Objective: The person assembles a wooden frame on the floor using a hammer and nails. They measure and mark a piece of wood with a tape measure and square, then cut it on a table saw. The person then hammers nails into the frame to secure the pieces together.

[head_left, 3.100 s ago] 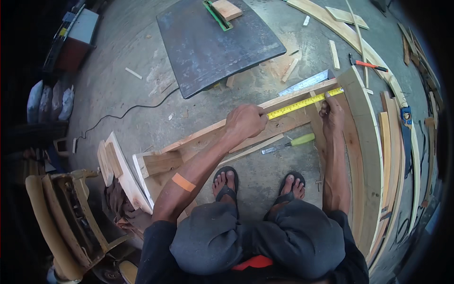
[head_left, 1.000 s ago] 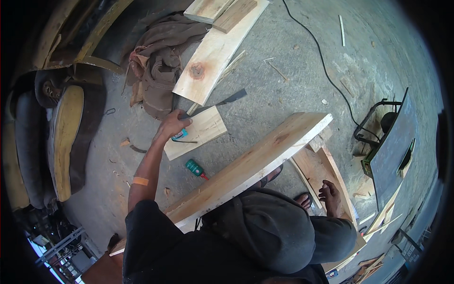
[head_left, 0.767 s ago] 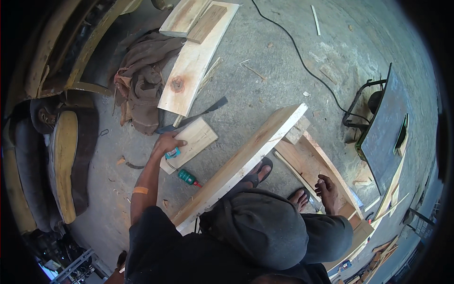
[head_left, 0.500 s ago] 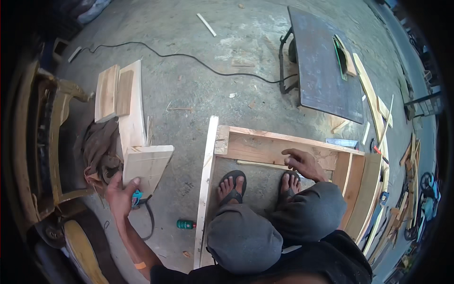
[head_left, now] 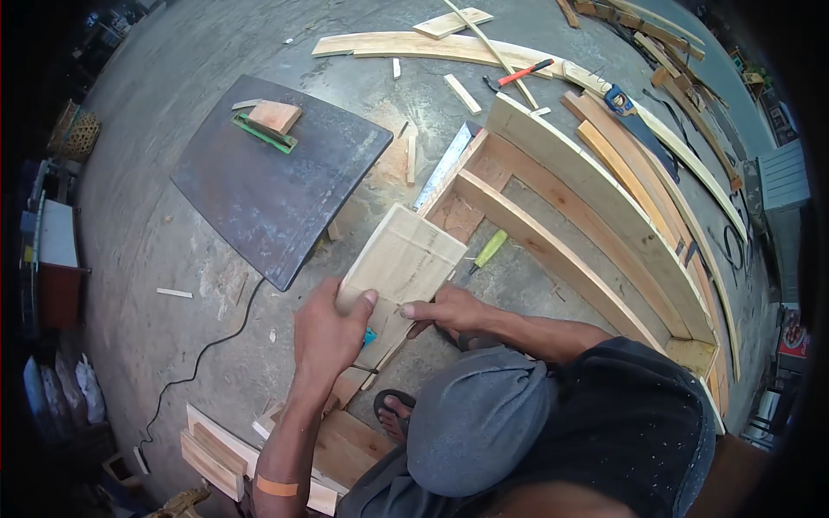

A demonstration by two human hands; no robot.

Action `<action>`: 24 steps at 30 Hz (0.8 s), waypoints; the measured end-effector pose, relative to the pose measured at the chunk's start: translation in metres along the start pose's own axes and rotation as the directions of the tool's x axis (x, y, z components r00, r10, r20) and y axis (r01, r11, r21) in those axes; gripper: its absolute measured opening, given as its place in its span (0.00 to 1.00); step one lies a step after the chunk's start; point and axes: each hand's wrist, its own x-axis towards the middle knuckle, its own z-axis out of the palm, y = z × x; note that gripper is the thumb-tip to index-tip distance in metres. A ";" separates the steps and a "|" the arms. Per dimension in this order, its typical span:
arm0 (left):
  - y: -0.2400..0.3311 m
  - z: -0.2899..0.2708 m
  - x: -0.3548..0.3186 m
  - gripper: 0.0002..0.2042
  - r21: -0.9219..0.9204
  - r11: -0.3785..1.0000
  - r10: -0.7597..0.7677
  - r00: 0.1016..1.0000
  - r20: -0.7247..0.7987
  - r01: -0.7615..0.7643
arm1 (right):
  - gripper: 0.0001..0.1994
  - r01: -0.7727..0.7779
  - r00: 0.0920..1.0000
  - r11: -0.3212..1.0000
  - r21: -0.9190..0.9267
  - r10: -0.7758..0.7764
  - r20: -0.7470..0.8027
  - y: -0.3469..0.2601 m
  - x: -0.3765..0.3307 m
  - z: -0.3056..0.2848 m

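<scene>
A short, pale wooden board (head_left: 401, 255) is in front of me, tilted, with pencil-like marks on its face. My left hand (head_left: 332, 332) grips its near left side, thumb on top. At the near right edge my right hand (head_left: 449, 312) is closed, thumb on the board and fingers partly hidden. Below the board, close to the left hand, shows a bit of a teal object (head_left: 370, 337); most of it is covered, so its kind is unclear. Beyond my hands stands a wooden frame (head_left: 553, 250) with long side boards and a divider, and a yellow-green-handled screwdriver (head_left: 490, 250) lies beside that divider.
A dark low table (head_left: 276, 186) stands ahead on the left, carrying a green-framed tool (head_left: 264, 132) and a wood block (head_left: 276, 115). A red-handled hammer (head_left: 518, 75), a handsaw (head_left: 635, 116) and long planks (head_left: 414, 43) lie beyond the frame. A black cord (head_left: 203, 354) crosses the concrete floor.
My view has turned right. The board has come from the left to in front of me in my left hand, and my right hand, free before, now holds its edge.
</scene>
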 end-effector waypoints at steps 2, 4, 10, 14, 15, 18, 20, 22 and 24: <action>-0.004 0.050 0.034 0.24 0.075 0.984 0.170 0.977 -0.125 -0.162 | 0.29 0.073 0.979 0.984 0.163 -0.040 -0.199 0.011 0.000 -0.043; 0.005 0.088 0.052 0.26 0.227 0.913 0.388 0.891 -0.234 -0.338 | 0.26 0.105 0.941 0.968 0.227 -0.023 -0.338 0.015 0.004 -0.094; 0.067 0.114 0.085 0.21 -0.155 0.987 0.032 0.927 0.374 0.029 | 0.23 0.182 0.854 0.940 0.290 -0.005 -0.521 -0.016 0.028 -0.194; 0.060 0.151 0.091 0.17 -0.346 0.934 -0.014 0.977 0.214 0.089 | 0.26 0.061 0.815 0.931 0.360 0.162 -0.556 -0.024 0.026 -0.194; 0.057 0.155 0.086 0.16 -0.369 0.923 -0.037 0.979 0.202 0.111 | 0.27 -0.032 0.801 0.941 0.337 0.226 -0.554 -0.030 0.017 -0.186; 0.057 0.154 0.082 0.16 -0.402 0.910 -0.050 0.989 0.138 0.102 | 0.28 -0.301 0.786 0.951 0.067 0.287 -0.548 -0.042 -0.003 -0.160; 0.061 0.160 0.077 0.17 -0.384 0.922 -0.012 0.993 0.114 0.055 | 0.27 -0.317 0.832 0.948 -0.027 0.265 -0.488 -0.029 -0.021 -0.144; 0.059 0.173 0.074 0.19 -0.304 0.941 0.144 0.989 -0.037 -0.148 | 0.26 -0.155 0.921 0.987 0.030 0.156 -0.356 -0.018 -0.030 -0.121; 0.056 0.175 0.072 0.20 -0.252 0.940 0.214 0.973 -0.090 -0.230 | 0.24 -0.008 0.939 0.993 0.115 0.047 -0.340 -0.016 -0.023 -0.108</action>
